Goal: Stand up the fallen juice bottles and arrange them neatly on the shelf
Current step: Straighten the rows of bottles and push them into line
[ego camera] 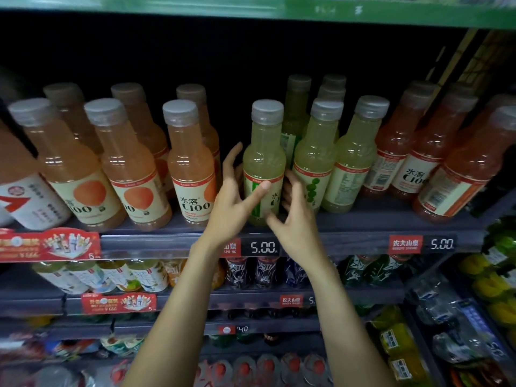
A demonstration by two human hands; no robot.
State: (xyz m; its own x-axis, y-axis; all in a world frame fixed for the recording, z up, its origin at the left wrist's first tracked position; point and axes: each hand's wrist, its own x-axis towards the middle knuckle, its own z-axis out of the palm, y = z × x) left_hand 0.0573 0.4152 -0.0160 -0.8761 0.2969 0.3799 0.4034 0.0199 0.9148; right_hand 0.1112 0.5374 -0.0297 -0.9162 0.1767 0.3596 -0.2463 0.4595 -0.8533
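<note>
- Standing upright at the front edge of the shelf [156, 241], just past centre toward 12 o'clock, is a pale green juice bottle [264, 163] with a grey cap; its label is turned partly sideways.
- At its 9 o'clock the left hand [234, 202] is spread wide, thumb lying straight against the label, fingers reaching behind the bottle's side; nothing is gripped.
- At its 4 o'clock the right hand [293, 222] sits with fingers loosely bent beside the bottle's lower right; whether they touch it I cannot tell.
- Green bottles counted: three in the front row, the handled one plus two neighbours [318, 160] toward 3 o'clock; at least three more caps show behind them.
- Orange bottles [192, 163] toward 9 o'clock: three in front, three behind, all upright.
- Red-pink bottles [424, 152] toward 3 o'clock: about five visible, leaning with the lens; the exact count is unclear.
- Two 5.00 price tags [264, 247] sit on the shelf lip toward 6 o'clock.
- Lower shelves at 6 o'clock hold more drinks, too blurred to count.
</note>
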